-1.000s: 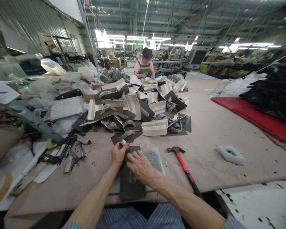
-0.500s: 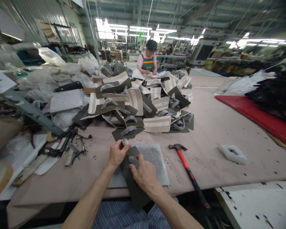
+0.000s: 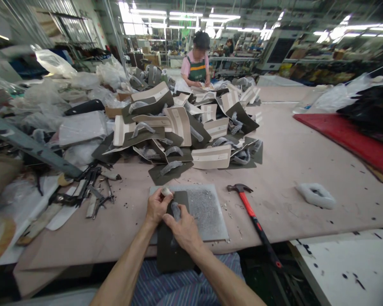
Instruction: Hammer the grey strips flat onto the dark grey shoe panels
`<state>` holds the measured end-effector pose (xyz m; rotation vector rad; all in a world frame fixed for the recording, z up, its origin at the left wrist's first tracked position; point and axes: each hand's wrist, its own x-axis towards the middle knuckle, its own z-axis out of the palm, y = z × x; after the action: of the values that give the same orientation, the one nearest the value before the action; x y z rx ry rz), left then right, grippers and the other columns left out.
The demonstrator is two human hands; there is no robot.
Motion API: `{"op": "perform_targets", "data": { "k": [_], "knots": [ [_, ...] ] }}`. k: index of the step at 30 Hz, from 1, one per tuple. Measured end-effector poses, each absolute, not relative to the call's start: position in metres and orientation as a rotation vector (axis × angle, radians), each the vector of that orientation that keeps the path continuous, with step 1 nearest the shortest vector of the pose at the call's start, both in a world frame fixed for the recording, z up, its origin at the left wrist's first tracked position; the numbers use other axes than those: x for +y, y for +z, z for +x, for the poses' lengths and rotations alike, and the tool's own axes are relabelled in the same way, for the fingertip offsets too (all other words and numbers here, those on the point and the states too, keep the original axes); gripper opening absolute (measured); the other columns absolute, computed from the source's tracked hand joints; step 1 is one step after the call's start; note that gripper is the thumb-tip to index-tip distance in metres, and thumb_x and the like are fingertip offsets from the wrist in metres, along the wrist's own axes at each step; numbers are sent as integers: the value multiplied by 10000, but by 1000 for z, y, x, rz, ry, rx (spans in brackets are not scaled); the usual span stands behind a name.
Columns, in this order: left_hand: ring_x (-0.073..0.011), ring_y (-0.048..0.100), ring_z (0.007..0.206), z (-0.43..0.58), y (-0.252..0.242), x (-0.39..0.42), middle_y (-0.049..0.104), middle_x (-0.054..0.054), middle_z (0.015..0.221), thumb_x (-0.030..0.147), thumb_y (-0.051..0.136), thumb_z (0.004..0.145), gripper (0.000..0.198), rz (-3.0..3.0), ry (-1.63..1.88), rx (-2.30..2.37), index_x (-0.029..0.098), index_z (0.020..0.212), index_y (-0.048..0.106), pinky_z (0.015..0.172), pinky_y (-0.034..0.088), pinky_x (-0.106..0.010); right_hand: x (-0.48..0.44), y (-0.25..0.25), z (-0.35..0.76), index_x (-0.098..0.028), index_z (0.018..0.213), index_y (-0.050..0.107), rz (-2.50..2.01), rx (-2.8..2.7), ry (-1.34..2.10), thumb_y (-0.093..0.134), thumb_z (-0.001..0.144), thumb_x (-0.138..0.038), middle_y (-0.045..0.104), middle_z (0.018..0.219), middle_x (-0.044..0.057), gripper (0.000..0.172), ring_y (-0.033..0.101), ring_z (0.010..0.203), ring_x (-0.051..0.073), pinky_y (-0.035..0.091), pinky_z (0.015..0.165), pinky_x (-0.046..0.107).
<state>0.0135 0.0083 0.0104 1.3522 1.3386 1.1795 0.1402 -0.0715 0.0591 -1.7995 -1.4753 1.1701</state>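
Note:
A dark olive cut panel (image 3: 170,250) lies on the pale cutting slab (image 3: 207,212) at the table's near edge and hangs over toward my lap. My left hand (image 3: 156,206) is closed on a small round-topped tool (image 3: 166,191) at the panel's top left. My right hand (image 3: 182,227) pinches a grey strap loop (image 3: 175,209) on the panel's upper part. The two hands touch each other over the panel.
A red-handled hammer (image 3: 253,219) lies right of the slab. A heap of olive and beige panels (image 3: 181,131) fills the middle. Metal tools (image 3: 92,191) lie left, a white foam piece (image 3: 315,194) right, a red board (image 3: 347,142) far right. A person (image 3: 196,63) works at the far end.
The panel has swung from tilted back to straight, and my right hand has shifted left onto the strap beside my left hand. The camera view has tipped downward.

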Motion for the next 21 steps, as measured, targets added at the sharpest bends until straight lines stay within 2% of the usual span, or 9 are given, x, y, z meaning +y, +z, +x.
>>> {"op": "perform_targets", "data": {
  "k": [3, 6, 11, 13, 18, 21],
  "knots": [
    [-180, 685, 810, 12, 14, 6, 745, -58, 885, 397, 660, 802, 256, 1398, 1153, 1310, 163, 903, 688, 744, 542, -272, -76, 58, 156, -157, 1295, 533, -1643, -1518, 1151, 524, 911, -512, 698, 922, 65, 522, 660, 845, 214, 471, 768, 304],
    [-181, 683, 805, 12, 17, 6, 746, -58, 872, 386, 665, 810, 242, 1428, 1140, 1295, 160, 890, 693, 734, 533, -267, -79, 51, 195, -153, 1234, 561, -1701, -1474, 870, 454, 950, -485, 667, 940, 70, 451, 621, 785, 195, 474, 757, 316],
    [-181, 679, 806, 11, 15, 7, 742, -57, 866, 355, 659, 821, 209, 1461, 1116, 1261, 161, 891, 691, 750, 522, -268, -89, 27, 293, -95, 1191, 573, -2141, -1551, 136, 465, 932, -465, 608, 1107, 191, 465, 548, 1073, 318, 425, 926, 435],
    [-180, 677, 810, 10, 14, 7, 739, -55, 871, 340, 655, 823, 195, 1480, 1111, 1267, 163, 896, 692, 758, 519, -269, -97, 17, 326, -86, 1193, 575, -2394, -1575, -15, 473, 925, -447, 595, 1103, 206, 461, 546, 1059, 343, 430, 891, 445],
    [-177, 670, 789, 11, 17, 7, 735, -47, 850, 332, 643, 817, 183, 1530, 1085, 1286, 169, 885, 689, 741, 521, -264, -111, 2, 370, -92, 1211, 566, -2665, -1635, -17, 466, 925, -397, 601, 1032, 201, 431, 598, 931, 331, 446, 766, 412],
    [-180, 673, 788, 12, 20, 8, 738, -45, 852, 315, 630, 810, 167, 1575, 1061, 1283, 173, 880, 684, 738, 521, -262, -108, 8, 377, -136, 1014, 605, -2645, -1495, 314, 483, 883, -350, 612, 885, 151, 279, 610, 822, 293, 445, 708, 385]
  ]
}}
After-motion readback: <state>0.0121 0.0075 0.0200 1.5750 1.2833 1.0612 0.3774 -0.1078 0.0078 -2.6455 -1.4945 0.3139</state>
